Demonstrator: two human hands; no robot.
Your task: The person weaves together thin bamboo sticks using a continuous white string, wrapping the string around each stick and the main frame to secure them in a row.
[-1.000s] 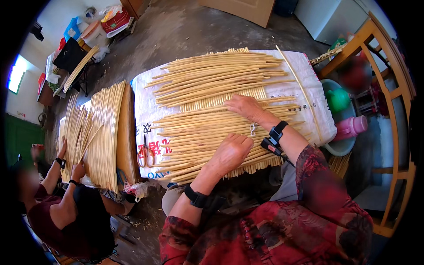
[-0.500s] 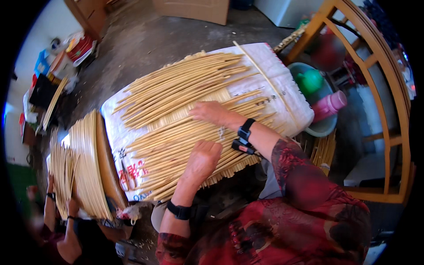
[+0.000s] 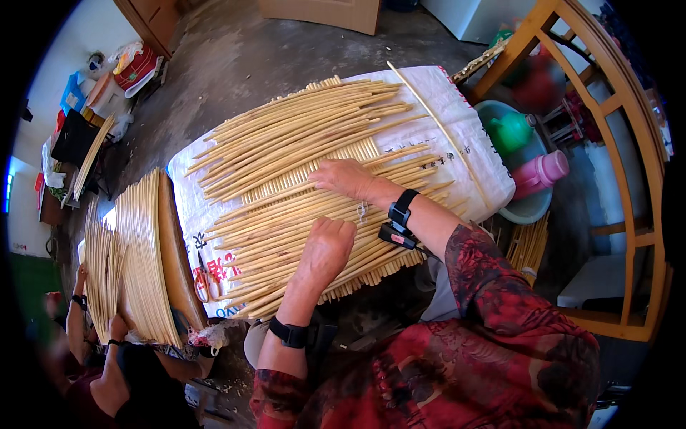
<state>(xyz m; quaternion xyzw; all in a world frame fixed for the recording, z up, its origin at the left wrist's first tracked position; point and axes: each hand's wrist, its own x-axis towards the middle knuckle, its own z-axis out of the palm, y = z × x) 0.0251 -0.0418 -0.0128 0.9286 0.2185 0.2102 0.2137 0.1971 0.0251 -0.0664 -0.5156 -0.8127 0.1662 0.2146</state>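
Rows of pale wooden sticks (image 3: 307, 121) lie crosswise on a white sack-covered surface (image 3: 468, 164), over a layer of cut stick ends. My right hand (image 3: 346, 180) rests on the lower row, fingers bent down round sticks near the middle gap. My left hand (image 3: 327, 254) is nearer me on the same row, fingers curled under; what they hold is hidden. A small white looped string (image 3: 361, 212) lies between my hands. Scissors (image 3: 204, 282) lie at the left edge, and one long stick (image 3: 436, 129) lies apart at the right.
At lower left, another person (image 3: 100, 379) handles sticks on a wooden board (image 3: 182, 264). To the right stand a basin (image 3: 511, 211) holding green and pink plastic items, a stick bundle (image 3: 529, 250) and a wooden frame (image 3: 636, 236). A cluttered chair (image 3: 75, 139) is at upper left.
The view has swung, so the sticks and surface sit farther left and more tilted. My hands stay in about the same places on the lower row.
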